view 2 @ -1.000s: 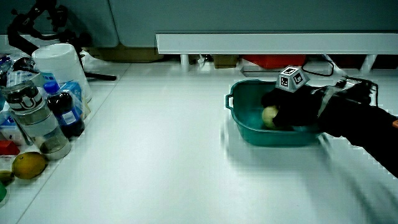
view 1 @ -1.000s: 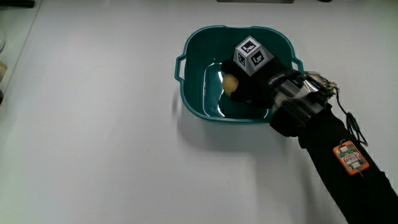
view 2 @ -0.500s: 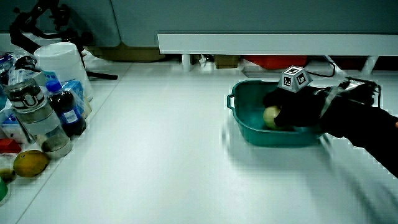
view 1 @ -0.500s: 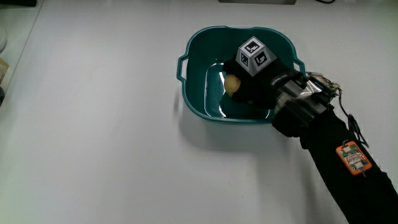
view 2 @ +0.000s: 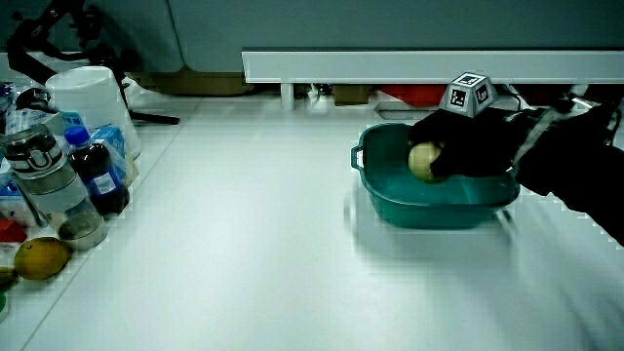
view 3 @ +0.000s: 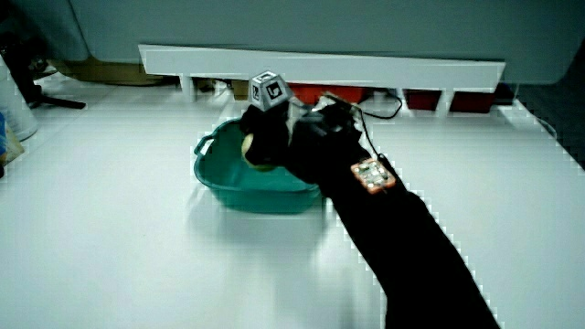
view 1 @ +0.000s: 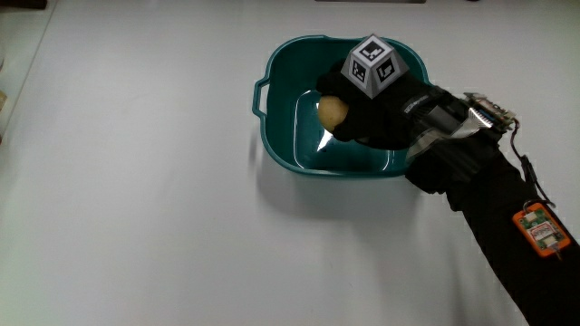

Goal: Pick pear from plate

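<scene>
Pear: the pear is clasped in the hand, above the inside of the teal basin; only a pale yellow rounded part shows past the glove in the main view, and the same in a side view.
Grip: the fingers are curled round the pear and clamped on it; most of the fruit is covered by the glove, so its shape and stem cannot be made out.
Height: in a side view the pear sits level with the basin's rim and clear of its floor; whether it touches the wall cannot be told.
Hand: over the basin, the patterned cube on its back uppermost; in a side view the cube stands above the hand and the pear is a pale sliver there.
Forearm: the black sleeve runs from the hand toward the person and is cut off at the picture's edge; a small orange tag lies on it, and wires sit at the wrist.
Container: a deep teal basin with a side handle, not a flat plate; the part of its rim under the wrist is hidden.
Table: white top, the basin standing on it.
Clutter: in a side view, at the table's edge, a white tub, dark bottles and a yellow fruit, well apart from the basin; their labels are too small to read.
</scene>
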